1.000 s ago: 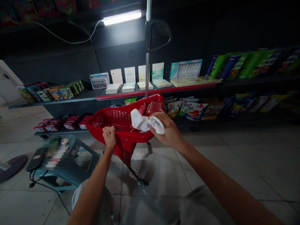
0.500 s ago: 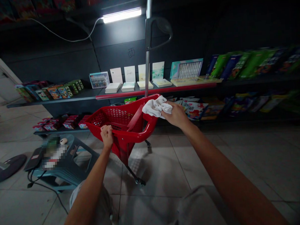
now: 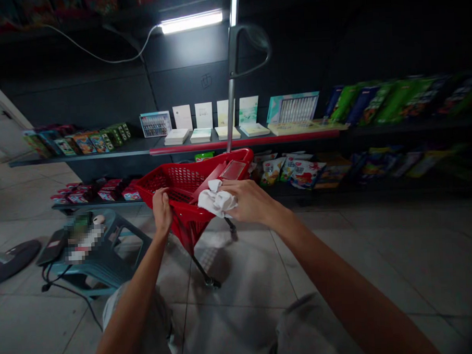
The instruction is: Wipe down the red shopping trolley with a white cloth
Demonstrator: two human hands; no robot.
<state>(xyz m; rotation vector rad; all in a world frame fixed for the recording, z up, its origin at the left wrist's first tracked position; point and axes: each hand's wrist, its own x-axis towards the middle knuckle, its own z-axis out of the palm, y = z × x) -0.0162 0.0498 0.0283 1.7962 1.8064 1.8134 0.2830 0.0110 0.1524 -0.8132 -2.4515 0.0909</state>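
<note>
A red plastic shopping basket (image 3: 181,182) on wheels stands in front of me on the tiled floor, with a tall metal pole and grey handle (image 3: 249,43) rising from its far side. My left hand (image 3: 161,210) is closed on the basket's near rim. My right hand (image 3: 247,200) grips a crumpled white cloth (image 3: 216,201) and presses it on the near right part of the rim.
Dark shelves (image 3: 238,143) along the back wall carry cards, paint sets and coloured packets. A blue plastic stool (image 3: 100,245) with a phone and small items stands at the left, with a cable on the floor. A lit tube lamp (image 3: 190,21) hangs above.
My right hand has brought the cloth from the basket's far right corner back to the near rim. My left hand has kept its hold on the rim.
</note>
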